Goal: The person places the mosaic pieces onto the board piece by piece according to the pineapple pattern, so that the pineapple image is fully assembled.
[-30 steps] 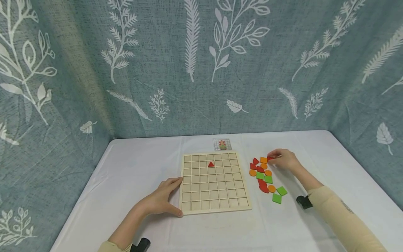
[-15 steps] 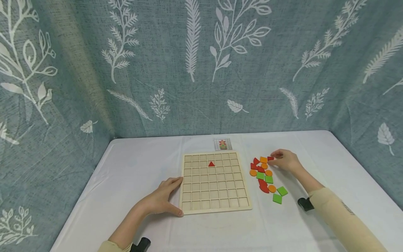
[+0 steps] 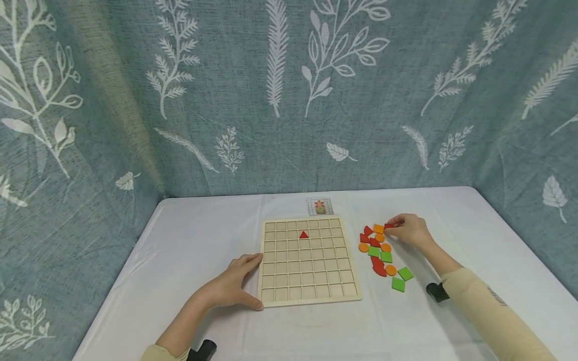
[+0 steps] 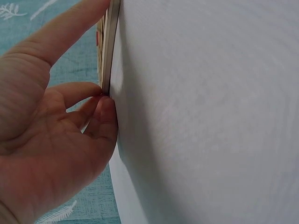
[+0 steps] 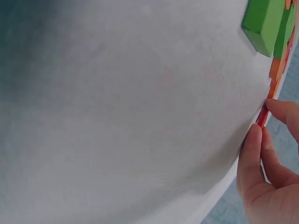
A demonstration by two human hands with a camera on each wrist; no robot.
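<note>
While the board lay flat on the white table point(image 3: 189, 235), these held:

Left hand point(image 3: 230, 286): fingers and thumb clamped the wooden grid board point(image 3: 307, 260) at its near left edge, seemingly to keep it from sliding.

Right hand point(image 3: 408, 229): fingertips pinched a small red piece point(image 3: 388, 226) at the far end of the loose pile.

Pile point(image 3: 381, 250): red, orange and green shapes lay just right of the board, within easy reach.

Red triangle point(image 3: 304, 234): sat alone in an upper cell.

Pattern card point(image 3: 319, 206): lay beyond the board, likely as a guide.
</note>
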